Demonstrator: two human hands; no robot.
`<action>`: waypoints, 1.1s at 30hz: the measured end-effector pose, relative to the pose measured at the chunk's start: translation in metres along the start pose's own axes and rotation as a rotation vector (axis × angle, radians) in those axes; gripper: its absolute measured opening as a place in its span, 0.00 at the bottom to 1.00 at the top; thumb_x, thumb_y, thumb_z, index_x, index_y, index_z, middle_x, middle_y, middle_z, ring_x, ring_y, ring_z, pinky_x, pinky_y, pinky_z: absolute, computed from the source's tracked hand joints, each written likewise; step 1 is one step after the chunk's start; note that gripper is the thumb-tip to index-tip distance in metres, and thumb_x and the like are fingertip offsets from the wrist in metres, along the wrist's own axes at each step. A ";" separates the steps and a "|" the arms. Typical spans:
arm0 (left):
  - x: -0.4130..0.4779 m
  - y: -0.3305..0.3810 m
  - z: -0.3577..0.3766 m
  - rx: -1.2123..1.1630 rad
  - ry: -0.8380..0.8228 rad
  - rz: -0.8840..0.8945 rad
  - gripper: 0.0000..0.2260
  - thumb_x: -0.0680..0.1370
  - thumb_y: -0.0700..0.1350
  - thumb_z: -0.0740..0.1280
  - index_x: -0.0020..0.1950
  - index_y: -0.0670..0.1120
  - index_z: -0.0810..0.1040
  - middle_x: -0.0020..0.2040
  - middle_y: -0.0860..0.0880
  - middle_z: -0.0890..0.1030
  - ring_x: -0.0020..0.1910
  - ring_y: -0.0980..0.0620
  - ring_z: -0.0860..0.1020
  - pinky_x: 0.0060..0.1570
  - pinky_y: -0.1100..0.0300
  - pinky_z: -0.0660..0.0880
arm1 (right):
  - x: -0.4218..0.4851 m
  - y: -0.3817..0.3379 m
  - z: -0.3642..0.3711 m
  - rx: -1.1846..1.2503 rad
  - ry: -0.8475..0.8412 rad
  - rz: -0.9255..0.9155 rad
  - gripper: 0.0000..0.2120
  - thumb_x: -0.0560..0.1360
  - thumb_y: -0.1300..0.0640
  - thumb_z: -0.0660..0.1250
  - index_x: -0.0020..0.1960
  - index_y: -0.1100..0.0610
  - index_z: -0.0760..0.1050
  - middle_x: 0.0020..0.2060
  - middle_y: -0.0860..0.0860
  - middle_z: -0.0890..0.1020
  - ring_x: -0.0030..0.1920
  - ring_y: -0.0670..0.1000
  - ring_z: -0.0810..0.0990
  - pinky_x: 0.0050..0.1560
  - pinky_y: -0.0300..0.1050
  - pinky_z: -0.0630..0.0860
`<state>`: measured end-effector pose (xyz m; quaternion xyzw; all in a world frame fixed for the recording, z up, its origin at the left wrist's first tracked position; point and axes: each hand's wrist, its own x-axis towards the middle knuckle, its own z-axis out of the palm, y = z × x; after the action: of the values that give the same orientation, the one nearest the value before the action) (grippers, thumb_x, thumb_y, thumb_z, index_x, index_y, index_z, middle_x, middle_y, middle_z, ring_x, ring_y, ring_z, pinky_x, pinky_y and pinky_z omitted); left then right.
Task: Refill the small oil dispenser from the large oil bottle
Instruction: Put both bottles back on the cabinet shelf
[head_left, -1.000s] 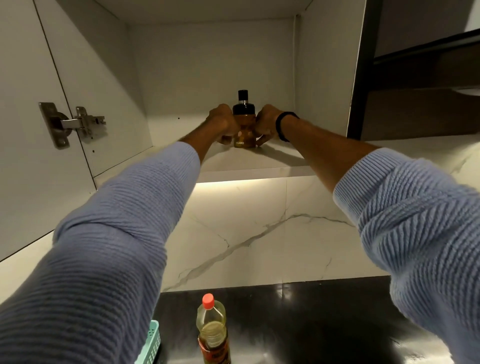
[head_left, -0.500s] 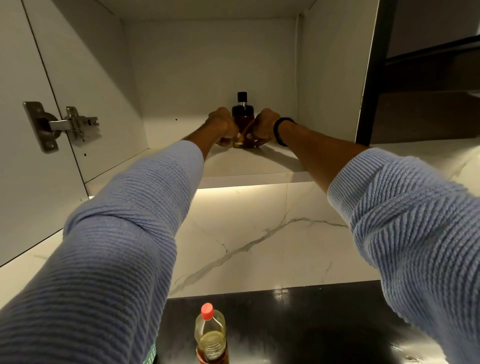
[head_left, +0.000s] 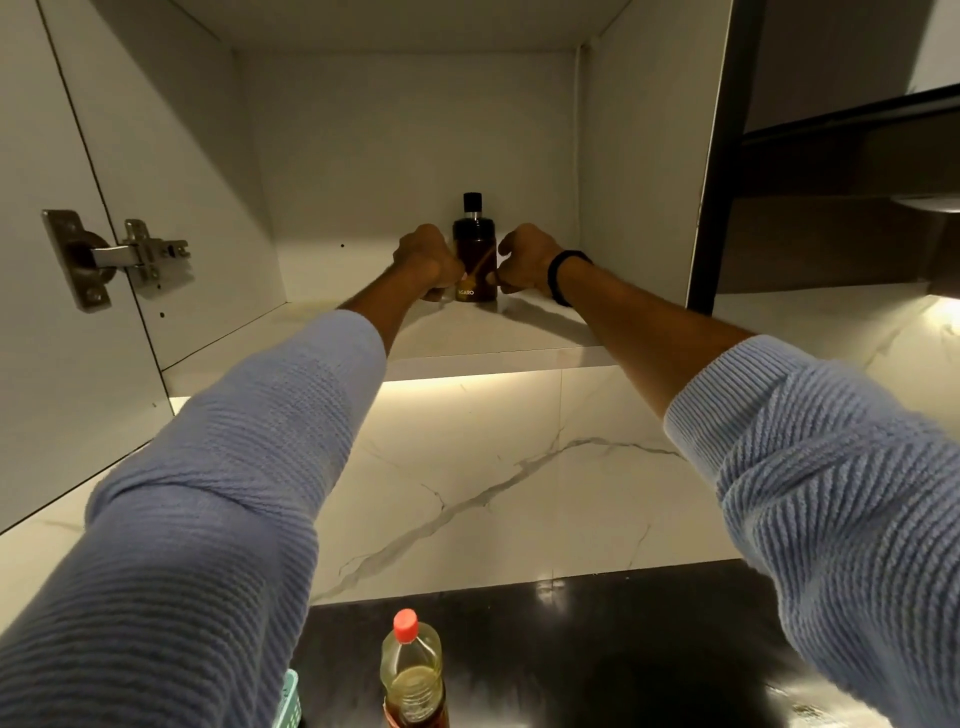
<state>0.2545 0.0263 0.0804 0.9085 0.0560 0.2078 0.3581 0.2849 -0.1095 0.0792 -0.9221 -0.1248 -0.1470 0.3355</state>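
The small oil dispenser (head_left: 475, 254), a dark brown bottle with a black cap, stands upright on the white shelf (head_left: 467, 335) of an open wall cabinet. My left hand (head_left: 428, 262) is curled against its lower left side, with a finger over part of the label. From the other side, my right hand (head_left: 524, 260), a black band on its wrist, pinches the right edge with curled fingers. The large oil bottle (head_left: 413, 670), clear with yellow oil and a red cap, stands upright on the black counter (head_left: 623, 649) below, between my arms.
The cabinet door with a metal hinge (head_left: 119, 254) stands open at the left. A dark unit (head_left: 831, 218) borders the cabinet on the right. A teal basket (head_left: 290, 699) peeks out beside the large bottle. A marble backsplash (head_left: 493, 493) runs under the lit shelf.
Both hands have drawn apart a little, so more of the dispenser's body shows between them. The dispenser now stands flat on the shelf. The view has tilted slightly.
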 end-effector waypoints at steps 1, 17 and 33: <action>-0.003 0.000 -0.001 0.005 0.015 0.007 0.13 0.75 0.44 0.74 0.55 0.39 0.76 0.53 0.39 0.82 0.49 0.41 0.84 0.50 0.50 0.82 | -0.004 0.000 -0.001 -0.007 0.010 -0.013 0.20 0.74 0.59 0.74 0.63 0.64 0.75 0.58 0.59 0.80 0.58 0.56 0.81 0.61 0.50 0.78; -0.096 -0.016 -0.017 -0.151 0.337 0.139 0.20 0.75 0.52 0.74 0.63 0.45 0.76 0.57 0.46 0.82 0.57 0.48 0.79 0.50 0.61 0.69 | -0.099 0.003 -0.007 0.354 0.059 -0.122 0.11 0.74 0.59 0.74 0.55 0.58 0.79 0.54 0.57 0.83 0.56 0.57 0.82 0.61 0.53 0.79; -0.298 -0.113 -0.013 -0.298 0.304 0.054 0.16 0.76 0.52 0.73 0.62 0.51 0.77 0.53 0.54 0.83 0.48 0.56 0.82 0.47 0.66 0.78 | -0.288 0.030 0.050 0.652 0.022 -0.188 0.14 0.77 0.56 0.72 0.61 0.55 0.79 0.49 0.50 0.84 0.48 0.48 0.86 0.55 0.47 0.82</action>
<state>-0.0162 0.0434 -0.0876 0.8047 0.0537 0.3580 0.4704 0.0381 -0.1370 -0.0770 -0.7491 -0.2461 -0.1397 0.5989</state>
